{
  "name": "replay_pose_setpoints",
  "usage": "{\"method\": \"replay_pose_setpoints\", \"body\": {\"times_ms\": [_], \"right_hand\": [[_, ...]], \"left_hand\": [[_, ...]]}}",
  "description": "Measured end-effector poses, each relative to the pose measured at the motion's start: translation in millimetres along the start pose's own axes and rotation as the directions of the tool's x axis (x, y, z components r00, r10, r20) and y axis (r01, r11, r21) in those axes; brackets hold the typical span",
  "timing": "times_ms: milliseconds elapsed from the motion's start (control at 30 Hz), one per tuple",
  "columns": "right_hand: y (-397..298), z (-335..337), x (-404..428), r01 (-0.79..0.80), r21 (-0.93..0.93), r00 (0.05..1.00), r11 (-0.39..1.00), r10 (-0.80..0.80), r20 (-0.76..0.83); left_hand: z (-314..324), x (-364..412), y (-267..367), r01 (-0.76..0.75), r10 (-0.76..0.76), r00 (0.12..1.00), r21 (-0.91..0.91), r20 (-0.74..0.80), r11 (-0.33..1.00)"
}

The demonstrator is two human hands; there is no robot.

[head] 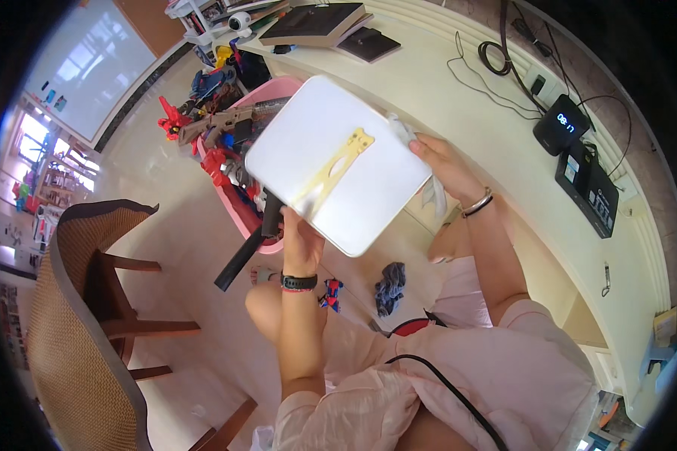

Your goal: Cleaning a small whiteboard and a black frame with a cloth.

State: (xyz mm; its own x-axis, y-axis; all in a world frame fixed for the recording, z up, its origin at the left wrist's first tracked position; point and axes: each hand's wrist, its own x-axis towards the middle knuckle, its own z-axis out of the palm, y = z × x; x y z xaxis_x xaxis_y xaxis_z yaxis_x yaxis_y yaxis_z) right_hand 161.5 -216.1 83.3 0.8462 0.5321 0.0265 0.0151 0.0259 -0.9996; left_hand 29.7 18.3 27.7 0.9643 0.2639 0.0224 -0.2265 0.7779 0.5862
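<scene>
Both hands hold up a white rectangular panel (338,169) with rounded corners and a yellow animal-shaped strip (341,163) across its face. My left hand (304,242) grips the panel's lower left edge, its fingers partly hidden behind it. At the right edge, my right hand (443,163) has its thumb on the rim, and a pale grey cloth (435,194) hangs beside the fingers. Behind the panel, a pink tub (225,191) holds a toy gun (217,124), red toys and black tubes. A red and blue toy (332,294) and a crumpled dark cloth (391,287) lie on the floor.
A long cream counter (445,84) curves along the right, bearing a digital clock (561,125), a black box (588,189), cables, notebooks (316,25) and a small white camera (240,21). A woven chair (84,327) stands at the left. A whiteboard (90,62) is at the upper left.
</scene>
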Motion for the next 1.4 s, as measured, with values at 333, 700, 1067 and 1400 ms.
{"method": "replay_pose_setpoints", "body": {"times_ms": [333, 700, 1067, 1400], "right_hand": [[37.2, 75.2, -2.9, 0.26, -0.172, 0.771, 0.95, -0.311, -0.555], [40.4, 110.9, 2.0, 0.353, -0.121, 0.674, 0.928, -0.342, -0.655], [72.5, 148.7, -62.0, 0.116, -0.142, 0.973, 0.983, -0.141, -0.18], [32.5, 103.7, 27.9, 0.303, -0.884, 0.79, 0.355, -0.612, 0.024]], "left_hand": [[0.7, 12.5, -3.9, -0.176, 0.206, 0.931, 0.123, -0.302, 0.977], [6.3, 9.7, -5.0, -0.28, 0.294, 0.911, 0.089, -0.291, 0.956], [-6.9, 24.9, 5.1, -0.446, 0.555, 0.737, 0.34, -0.385, 0.828], [33.8, 13.1, 5.4, -0.471, 0.589, 0.66, 0.354, -0.466, 0.808]]}}
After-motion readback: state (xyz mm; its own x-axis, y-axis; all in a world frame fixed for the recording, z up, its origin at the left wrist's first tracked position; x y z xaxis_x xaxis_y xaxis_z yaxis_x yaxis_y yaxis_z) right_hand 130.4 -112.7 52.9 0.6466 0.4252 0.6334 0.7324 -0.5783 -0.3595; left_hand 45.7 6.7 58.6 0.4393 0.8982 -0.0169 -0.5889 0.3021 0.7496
